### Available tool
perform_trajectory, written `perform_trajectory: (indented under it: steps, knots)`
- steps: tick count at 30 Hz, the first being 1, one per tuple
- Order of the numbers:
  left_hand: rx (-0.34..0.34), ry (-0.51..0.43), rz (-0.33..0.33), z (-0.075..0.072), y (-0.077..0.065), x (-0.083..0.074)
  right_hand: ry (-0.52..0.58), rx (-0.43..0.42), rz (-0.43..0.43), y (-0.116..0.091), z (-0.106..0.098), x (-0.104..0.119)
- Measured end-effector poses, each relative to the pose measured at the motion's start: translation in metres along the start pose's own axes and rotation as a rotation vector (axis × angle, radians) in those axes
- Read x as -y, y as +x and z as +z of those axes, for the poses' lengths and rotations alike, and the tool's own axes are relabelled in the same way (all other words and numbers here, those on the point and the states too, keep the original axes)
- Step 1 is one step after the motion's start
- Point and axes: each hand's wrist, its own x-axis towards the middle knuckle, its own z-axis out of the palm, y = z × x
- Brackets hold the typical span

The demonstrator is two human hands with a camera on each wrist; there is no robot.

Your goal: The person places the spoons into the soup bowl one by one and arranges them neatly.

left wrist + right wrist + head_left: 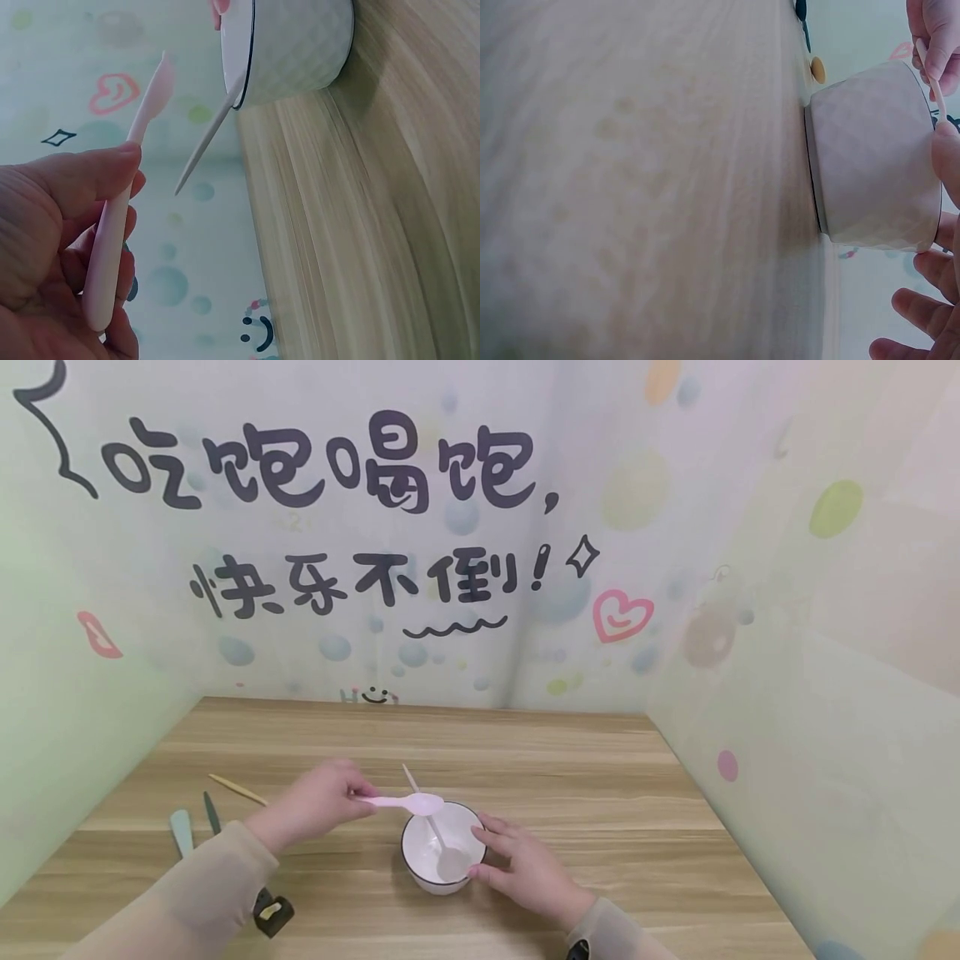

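My left hand (324,803) pinches the handle of a pink spoon (425,804) between thumb and fingers. That spoon lies level in the air, its head over the far left rim of a white bowl (435,887) with a dark rim line. Inside the bowl leans a pale spoon (453,865), its handle sticking out past the far rim. My right hand (528,867) holds the bowl's right side, thumb and a finger at the rim. In the left wrist view the pink spoon's handle (110,255) runs across my curled fingers. The right wrist view shows the bowl's faceted wall (877,161) standing upright.
To the left on the wooden table (600,793) lie a light teal utensil (182,833), a dark green one (212,812) and a yellowish wooden one (237,788), partly hidden by my left arm. A printed wall (375,660) stands behind the table.
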Motion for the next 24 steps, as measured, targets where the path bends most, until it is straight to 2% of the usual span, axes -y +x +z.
perform_trajectory:
  steps: [8,15,20,24]
  knots:
    - [0.049,0.056,0.120,0.005,0.004,-0.003,-0.012,-0.009,-0.004,0.000,0.001,0.000]
    - [0.083,0.128,0.143,0.010,0.009,-0.007,-0.027,-0.012,-0.006,0.001,0.002,-0.001]
    - [0.087,0.195,0.216,0.012,0.012,-0.008,-0.032,-0.012,-0.011,0.001,0.003,-0.003]
    - [0.095,0.225,0.244,0.016,0.015,-0.008,-0.031,-0.013,-0.010,0.001,0.004,-0.004]
